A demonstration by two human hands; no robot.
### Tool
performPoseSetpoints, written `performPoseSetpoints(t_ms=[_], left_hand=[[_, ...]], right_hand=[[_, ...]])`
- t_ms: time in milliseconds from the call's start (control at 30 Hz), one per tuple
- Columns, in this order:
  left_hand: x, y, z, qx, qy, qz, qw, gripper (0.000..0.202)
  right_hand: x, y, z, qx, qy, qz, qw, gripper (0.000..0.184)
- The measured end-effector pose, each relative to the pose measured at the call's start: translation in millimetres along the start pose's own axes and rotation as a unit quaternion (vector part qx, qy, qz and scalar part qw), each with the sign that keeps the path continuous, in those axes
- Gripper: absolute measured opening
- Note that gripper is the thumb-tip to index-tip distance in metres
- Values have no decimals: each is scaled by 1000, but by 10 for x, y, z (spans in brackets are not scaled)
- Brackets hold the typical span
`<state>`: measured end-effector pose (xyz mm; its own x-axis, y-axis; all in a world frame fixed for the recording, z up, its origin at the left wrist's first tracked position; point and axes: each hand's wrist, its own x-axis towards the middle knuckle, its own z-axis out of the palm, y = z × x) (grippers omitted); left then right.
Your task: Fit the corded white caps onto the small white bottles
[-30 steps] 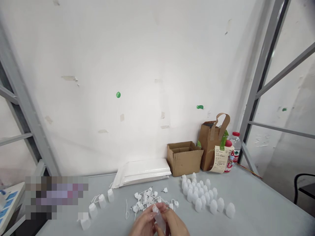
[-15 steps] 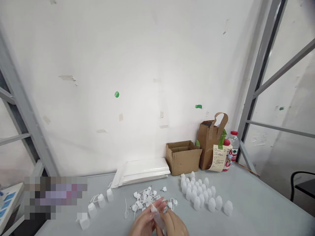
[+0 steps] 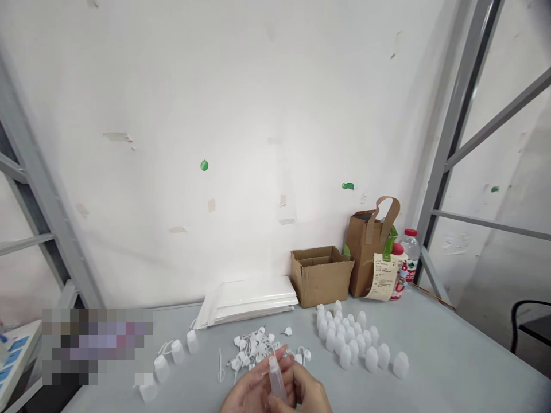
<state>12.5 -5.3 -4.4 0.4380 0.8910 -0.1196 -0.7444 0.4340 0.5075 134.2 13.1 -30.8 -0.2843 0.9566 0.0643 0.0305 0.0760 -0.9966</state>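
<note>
A small translucent white bottle (image 3: 278, 383) with a white top is held between my two hands at the bottom middle. My left hand (image 3: 246, 391) wraps its side, one fingertip sticking out past the top. My right hand (image 3: 310, 391) curls around the other side, partly hiding the lower end. Just beyond the hands lies a loose pile of small white caps with cords (image 3: 257, 344). Capless-looking frosted bottles (image 3: 344, 354) stand in a cluster to the right. Several white bottles with caps (image 3: 177, 353) stand in a slanting row at the left, a few with cord loops.
A stack of white flat packs (image 3: 252, 298) lies against the wall. Beside it stand an open cardboard box (image 3: 322, 281), a brown paper bag (image 3: 361, 252) and a red-capped water bottle (image 3: 410, 252). A single white cord (image 3: 220, 367) lies left of the pile. Grey metal posts flank the table.
The bottle has turned more upright and its top faces up more. My right fingers have shifted their hold and curl around it. Everything on the table stays put.
</note>
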Motion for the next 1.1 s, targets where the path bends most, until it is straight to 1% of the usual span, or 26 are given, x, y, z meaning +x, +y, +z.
performPoseSetpoints(t_ms=[100, 167, 233, 267, 300, 333, 367, 400, 433, 467, 500, 533, 567, 600, 633, 667, 733, 800, 867, 1000, 1100], left_hand=[[-9, 14, 29, 7, 6, -14, 1000, 32], [-12, 33, 31, 33, 18, -12, 999, 33], [-19, 90, 26, 89, 48, 12, 995, 35], [-26, 138, 21, 132, 73, 35, 988, 37], [-37, 197, 14, 190, 106, 60, 974, 40], [-50, 264, 3, 260, 141, 93, 951, 41], [-65, 333, -13, 352, 182, 119, 910, 42], [-81, 397, -34, 464, 221, 131, 848, 38], [-96, 450, -60, 562, 245, 148, 776, 33], [-109, 488, -90, 642, 252, 136, 711, 30], [-118, 508, -121, 698, 247, 98, 665, 26], [-124, 513, -151, 734, 229, 55, 637, 24], [-124, 506, -180, 754, 208, 13, 623, 27], [-122, 490, -207, 762, 189, -21, 619, 31], [-116, 472, -230, 765, 172, -41, 620, 35], [-109, 454, -250, 766, 162, -46, 620, 35], [-95, 431, -280, 772, 151, -39, 616, 27], [-89, 422, -291, 772, 143, -32, 619, 20], [-92, 415, -281, 757, 146, -33, 636, 16], [-109, 390, -227, 709, 161, -20, 686, 10], [-109, 392, -208, 682, 173, -4, 710, 9]], right_hand=[[10, -44, -19, 85, -43, 19, 995, 38], [21, -57, -16, 129, -57, 32, 990, 42], [36, -76, -17, 155, -55, 41, 986, 45], [44, -91, -24, 161, -48, 43, 985, 45], [52, -110, -37, 163, -40, 43, 985, 45], [60, -131, -54, 162, -31, 39, 985, 44], [67, -152, -73, 160, -19, 32, 986, 43], [73, -172, -93, 159, -5, 23, 987, 43], [77, -189, -111, 159, 7, 13, 987, 43], [80, -201, -125, 159, 15, 5, 987, 42], [82, -208, -134, 159, 19, -1, 987, 42], [82, -209, -139, 159, 19, -4, 987, 42], [82, -204, -139, 158, 18, -5, 987, 42], [81, -196, -137, 157, 17, -6, 988, 42], [81, -185, -133, 154, 15, -6, 988, 42], [82, -172, -129, 152, 14, -6, 988, 42], [85, -145, -122, 145, 11, -6, 989, 43], [89, -122, -118, 138, 8, -5, 990, 43], [90, -105, -113, 131, 5, -3, 991, 45], [89, -70, -94, 111, 3, -2, 994, 47], [90, -42, -86, 90, 4, -4, 996, 48]])
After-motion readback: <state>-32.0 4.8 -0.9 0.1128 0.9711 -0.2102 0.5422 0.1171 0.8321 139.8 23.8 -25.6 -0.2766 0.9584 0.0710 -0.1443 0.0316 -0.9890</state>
